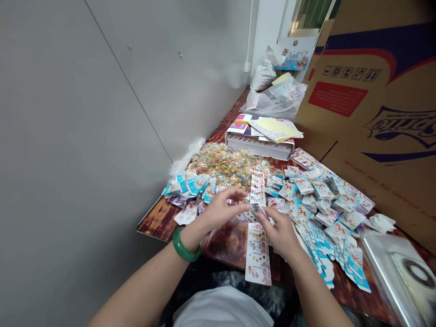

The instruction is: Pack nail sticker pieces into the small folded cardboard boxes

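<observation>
My left hand, with a green bangle on its wrist, has its thumb stretched to a small printed piece. The thumb and fingers of my right hand pinch that piece from the other side. Whether it is a little box or folded paper I cannot make out. Just beyond it stands a strip of nail stickers. Another sticker sheet lies below my hands, over the table's near edge. Several small blue-and-white boxes are piled right of my hands, and flat box blanks fan out in front of them.
A heap of shiny clear packets covers the table behind my hands. Flat cartons lie at the left. Farther back are a white box and plastic bags. A large cardboard box rises at the right, a grey wall at the left.
</observation>
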Tool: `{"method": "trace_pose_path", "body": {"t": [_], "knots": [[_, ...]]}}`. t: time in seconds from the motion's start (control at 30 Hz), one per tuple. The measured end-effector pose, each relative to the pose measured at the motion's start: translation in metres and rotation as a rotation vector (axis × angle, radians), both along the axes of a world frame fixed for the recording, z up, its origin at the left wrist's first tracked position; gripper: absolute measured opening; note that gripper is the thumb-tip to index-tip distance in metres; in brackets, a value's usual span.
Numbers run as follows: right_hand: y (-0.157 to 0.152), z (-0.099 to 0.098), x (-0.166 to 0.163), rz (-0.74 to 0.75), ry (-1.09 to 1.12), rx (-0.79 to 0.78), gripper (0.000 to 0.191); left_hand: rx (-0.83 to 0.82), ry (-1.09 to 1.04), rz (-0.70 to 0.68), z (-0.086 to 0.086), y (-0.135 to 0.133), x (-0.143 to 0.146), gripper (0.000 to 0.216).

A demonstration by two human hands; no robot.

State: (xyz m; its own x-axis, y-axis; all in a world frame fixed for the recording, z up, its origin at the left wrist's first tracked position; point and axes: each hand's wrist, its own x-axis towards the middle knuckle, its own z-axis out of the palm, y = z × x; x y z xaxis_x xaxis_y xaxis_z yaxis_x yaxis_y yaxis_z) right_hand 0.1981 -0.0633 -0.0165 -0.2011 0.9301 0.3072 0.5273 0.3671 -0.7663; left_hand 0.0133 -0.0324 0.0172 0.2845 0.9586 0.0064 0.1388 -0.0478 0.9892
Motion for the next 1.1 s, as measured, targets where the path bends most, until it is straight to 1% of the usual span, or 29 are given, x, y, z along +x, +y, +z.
{"method": "trace_pose_path", "body": {"t": [0.03, 0.1, 0.13, 0.17, 0.27, 0.33, 0.37, 0.4, 0.5, 0.57, 0.6, 0.67, 0.73, 0.8, 0.87, 0.93, 0.97, 1.0, 1.03, 1.1], "knots": [[0.001, 0.000, 0.001, -0.011, 0.087, -0.066, 0.019, 0.000, 0.030, -0.054, 0.000, 0.001, -0.002, 0.029], [0.003, 0.001, 0.001, -0.031, 0.297, -0.184, 0.018, -0.057, 0.081, -0.185, -0.005, 0.003, -0.005, 0.022], [0.004, 0.002, 0.000, -0.040, 0.404, -0.243, 0.019, -0.087, 0.105, -0.231, -0.009, 0.003, -0.006, 0.018], [0.004, 0.002, -0.001, -0.049, 0.512, -0.311, 0.022, -0.108, 0.131, -0.249, -0.013, 0.003, -0.006, 0.018], [0.003, 0.001, -0.009, -0.021, 0.798, -0.602, 0.024, -0.140, 0.212, -0.207, -0.025, -0.001, -0.001, 0.017], [0.000, -0.003, -0.017, 0.036, 0.914, -0.768, 0.027, -0.197, 0.205, -0.144, -0.031, -0.005, 0.006, 0.014], [-0.002, -0.007, -0.021, 0.048, 0.939, -0.805, 0.028, -0.249, 0.162, -0.102, -0.034, -0.007, 0.009, 0.013], [-0.005, -0.011, -0.025, 0.035, 0.945, -0.798, 0.027, -0.315, 0.095, -0.063, -0.036, -0.010, 0.012, 0.012], [-0.011, -0.024, -0.031, -0.093, 0.899, -0.690, 0.028, -0.511, -0.167, 0.016, -0.040, -0.017, 0.018, 0.018], [-0.014, -0.031, -0.031, -0.133, 0.825, -0.696, 0.032, -0.583, -0.300, 0.033, -0.040, -0.019, 0.020, 0.025], [-0.015, -0.033, -0.030, -0.135, 0.785, -0.721, 0.033, -0.601, -0.325, 0.034, -0.039, -0.020, 0.020, 0.029], [-0.017, -0.036, -0.029, -0.143, 0.737, -0.739, 0.033, -0.614, -0.284, 0.017, -0.039, -0.019, 0.020, 0.035], [-0.018, -0.038, -0.028, -0.167, 0.740, -0.681, 0.034, -0.571, -0.155, -0.036, -0.040, -0.015, 0.021, 0.038], [-0.020, -0.039, -0.026, -0.172, 0.754, -0.614, 0.034, -0.431, 0.034, -0.070, -0.042, -0.009, 0.021, 0.040], [-0.020, -0.040, -0.023, -0.186, 0.740, -0.567, 0.031, -0.162, 0.295, -0.065, -0.047, -0.003, 0.022, 0.041], [-0.020, -0.040, -0.019, -0.217, 0.703, -0.546, 0.030, 0.154, 0.581, -0.028, -0.054, 0.003, 0.024, 0.033], [-0.020, -0.040, -0.017, -0.234, 0.683, -0.541, 0.029, 0.274, 0.701, -0.010, -0.058, 0.005, 0.025, 0.027], [-0.019, -0.039, -0.015, -0.248, 0.667, -0.538, 0.030, 0.347, 0.788, 0.007, -0.063, 0.007, 0.026, 0.024], [-0.019, -0.038, -0.013, -0.259, 0.656, -0.537, 0.031, 0.373, 0.841, 0.021, -0.069, 0.009, 0.028, 0.024], [-0.018, -0.036, -0.010, -0.277, 0.653, -0.533, 0.032, 0.352, 0.861, 0.040, -0.078, 0.013, 0.031, 0.024]]}}
